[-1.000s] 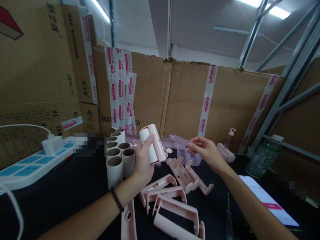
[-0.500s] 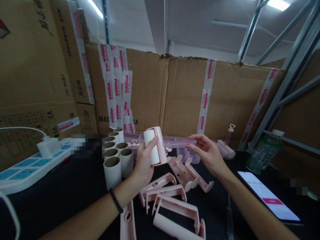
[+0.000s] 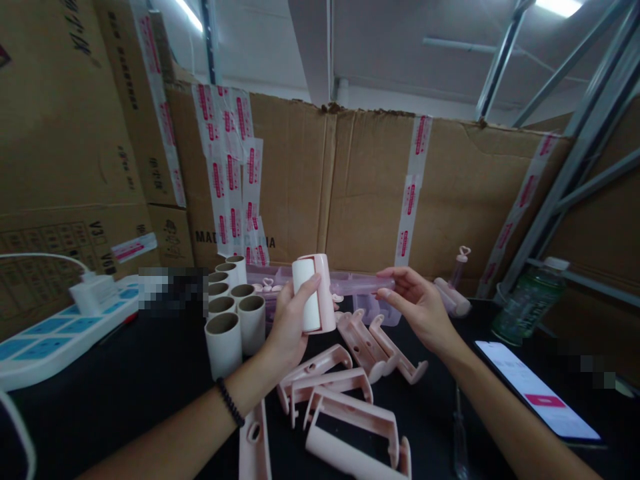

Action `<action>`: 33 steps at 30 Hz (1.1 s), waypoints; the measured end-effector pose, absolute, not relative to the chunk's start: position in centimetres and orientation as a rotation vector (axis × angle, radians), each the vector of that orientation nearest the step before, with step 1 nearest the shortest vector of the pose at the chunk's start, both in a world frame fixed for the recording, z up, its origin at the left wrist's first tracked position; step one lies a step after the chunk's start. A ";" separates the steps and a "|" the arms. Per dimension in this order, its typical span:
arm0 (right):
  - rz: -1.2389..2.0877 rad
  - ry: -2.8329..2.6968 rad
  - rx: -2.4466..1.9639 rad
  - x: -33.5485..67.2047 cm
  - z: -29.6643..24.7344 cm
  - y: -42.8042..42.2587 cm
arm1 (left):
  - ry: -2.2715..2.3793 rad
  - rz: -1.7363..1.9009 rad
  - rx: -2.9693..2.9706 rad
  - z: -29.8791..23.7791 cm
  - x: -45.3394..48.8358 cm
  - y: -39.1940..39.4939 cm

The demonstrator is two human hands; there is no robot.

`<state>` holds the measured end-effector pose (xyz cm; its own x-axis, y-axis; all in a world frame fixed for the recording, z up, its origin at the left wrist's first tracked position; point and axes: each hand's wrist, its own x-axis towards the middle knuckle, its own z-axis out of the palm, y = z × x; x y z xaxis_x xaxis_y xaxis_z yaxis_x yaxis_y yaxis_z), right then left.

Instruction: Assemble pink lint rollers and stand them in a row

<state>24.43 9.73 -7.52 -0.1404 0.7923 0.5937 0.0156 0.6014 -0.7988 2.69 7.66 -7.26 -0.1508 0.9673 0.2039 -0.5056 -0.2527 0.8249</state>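
My left hand [image 3: 289,319] is wrapped round a lint roller, its thumb pressing on the white roll [image 3: 309,310] that sits in a pink frame [image 3: 326,297]. From the frame's right side a translucent pink handle [image 3: 363,286] sticks out sideways. My right hand [image 3: 413,300] has thumb and fingers closed on the far end of this handle. Below both hands several loose pink frames [image 3: 333,385] lie on the black table. A finished-looking roller [image 3: 453,299] with a heart-shaped loop stands behind my right hand.
Several white cardboard tubes [image 3: 223,347] stand left of my left hand. A purple divided tray [image 3: 390,313] sits behind the hands. A power strip [image 3: 65,333] lies left; a phone [image 3: 535,393], a green bottle [image 3: 527,300] and a screwdriver [image 3: 459,433] are on the right. Cardboard [image 3: 365,187] walls the back.
The roller in my left hand has turned slightly more upright and shifted a little to the right. My right hand keeps its hold on the handle with barely any movement.
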 end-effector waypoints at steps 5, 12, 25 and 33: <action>0.750 -1.605 -0.676 24.6 -7.6 9.8 | 0.761 1.649 0.935 -7.2 2.9 7.3; 0.750 -1.608 -0.676 24.6 -7.8 9.8 | 0.768 1.588 0.940 -6.9 3.3 6.8; 0.710 -1.612 -0.717 24.4 -8.2 9.5 | 0.779 1.599 0.983 -7.3 3.4 6.7; 0.655 -1.874 -0.856 24.9 -7.6 9.0 | 0.777 1.600 1.229 -7.4 2.5 7.1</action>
